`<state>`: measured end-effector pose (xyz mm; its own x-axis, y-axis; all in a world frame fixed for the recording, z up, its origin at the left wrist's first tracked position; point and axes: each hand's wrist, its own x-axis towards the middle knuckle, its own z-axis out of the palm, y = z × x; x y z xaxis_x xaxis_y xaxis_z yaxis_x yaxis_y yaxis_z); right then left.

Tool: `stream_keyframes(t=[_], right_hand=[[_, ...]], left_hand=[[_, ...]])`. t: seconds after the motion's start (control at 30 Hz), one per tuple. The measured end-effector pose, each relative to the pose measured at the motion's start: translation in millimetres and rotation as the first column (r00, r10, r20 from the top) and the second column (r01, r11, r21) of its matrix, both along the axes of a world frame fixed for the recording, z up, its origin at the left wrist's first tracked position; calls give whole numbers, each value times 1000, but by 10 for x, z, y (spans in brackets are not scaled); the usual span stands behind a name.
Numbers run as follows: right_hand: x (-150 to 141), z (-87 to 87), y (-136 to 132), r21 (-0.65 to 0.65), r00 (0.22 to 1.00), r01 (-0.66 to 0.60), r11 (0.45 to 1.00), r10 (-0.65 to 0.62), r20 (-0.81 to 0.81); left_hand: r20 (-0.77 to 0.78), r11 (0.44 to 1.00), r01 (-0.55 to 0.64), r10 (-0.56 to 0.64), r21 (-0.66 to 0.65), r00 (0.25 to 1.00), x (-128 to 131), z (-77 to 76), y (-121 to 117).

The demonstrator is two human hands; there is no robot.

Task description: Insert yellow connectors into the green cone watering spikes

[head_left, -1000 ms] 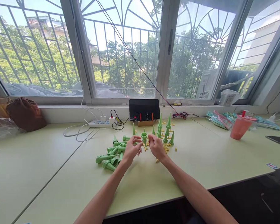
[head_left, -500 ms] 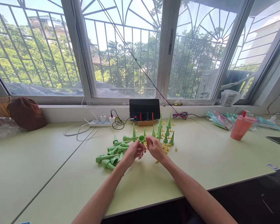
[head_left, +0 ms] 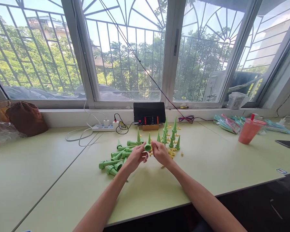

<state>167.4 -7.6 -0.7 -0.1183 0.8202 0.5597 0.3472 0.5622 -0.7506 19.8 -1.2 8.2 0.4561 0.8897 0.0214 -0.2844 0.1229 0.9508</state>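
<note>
My left hand (head_left: 137, 157) grips a green plastic watering spike (head_left: 148, 147), its round hollow end turned toward me. Close against the spike's right side, my right hand (head_left: 160, 153) is closed in a pinch; whatever it holds is hidden by the fingers. Loose green spikes (head_left: 108, 163) lie in a heap to the left of my hands. Beyond and to the right, several spikes (head_left: 172, 138) stand point up with yellow valves sticking out of their sides. Small yellow valves (head_left: 171, 154) lie scattered beside my right hand.
A tablet (head_left: 149, 111) leans at the window sill, with a lit phone (head_left: 149, 120) before it. A power strip (head_left: 103, 127) with cables lies left of them. On the right are a red drink cup (head_left: 250, 130), plastic packets (head_left: 228, 124) and a dark phone (head_left: 288, 144).
The spike in my left hand has tilted, and its hollow end has dropped slightly and now faces lower. My right hand stays pinched beside it.
</note>
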Motion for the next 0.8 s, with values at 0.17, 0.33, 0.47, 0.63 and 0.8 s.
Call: stream_keyframes(t=[0.17,0.33,0.47,0.63,0.8], right_hand=[[11,-10,3,-34,1000,4,999,-4,7],[15,-10,5,-30,1000,12,999,-11,12],[9,-12,14,10,999,40,999,-40,26],[4,-11,14,15,998,37,999,-37,47],[7,-7,16,23,997,52,998,-53,50]], left_hand=[[-7,999,3,-3,38,1000,-20,-17,4],[-84,993,-35,45,112,995,-28,0,-21],[-130,984,-78,99,158,987,-34,-1,-27],[-121,979,-71,95,191,988,-32,-1,-29],[-151,962,-78,120,260,981,-6,36,-40]])
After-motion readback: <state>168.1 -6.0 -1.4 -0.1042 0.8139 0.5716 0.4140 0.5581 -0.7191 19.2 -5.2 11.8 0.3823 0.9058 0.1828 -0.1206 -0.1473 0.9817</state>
